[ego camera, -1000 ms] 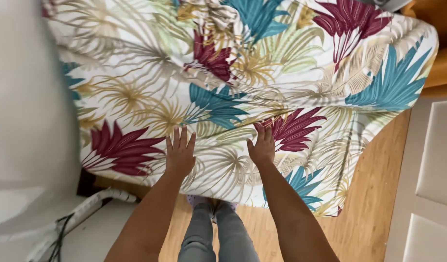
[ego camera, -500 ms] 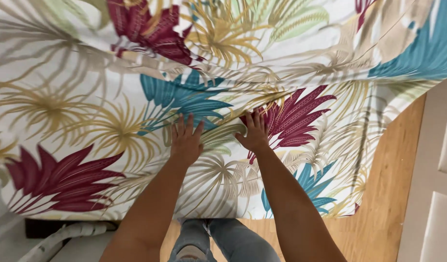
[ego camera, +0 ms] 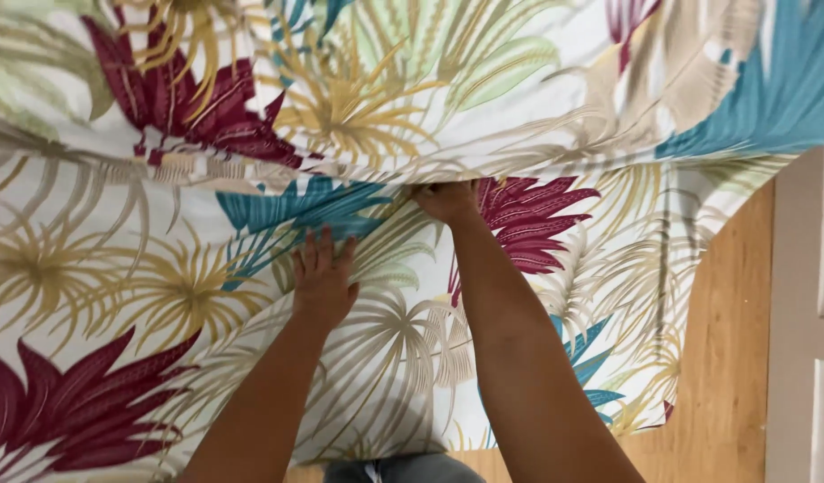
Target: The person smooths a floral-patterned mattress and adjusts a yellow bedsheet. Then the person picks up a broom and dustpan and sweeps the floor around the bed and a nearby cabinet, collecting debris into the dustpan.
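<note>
The right hand (ego camera: pixel 446 199) is closed, pinching a fold of the leaf-print sheet (ego camera: pixel 484 98) at the crease, while the left hand (ego camera: pixel 322 275), nearer the body, lies flat and open on the cloth just below-left, the sheet spreading outward over the wood floor (ego camera: pixel 725 358).

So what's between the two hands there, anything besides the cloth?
Only cloth. In the head view, the stretch between the flat left hand and the right hand gripping a fold shows just leaf-print fabric, teal and beige fronds.
</note>
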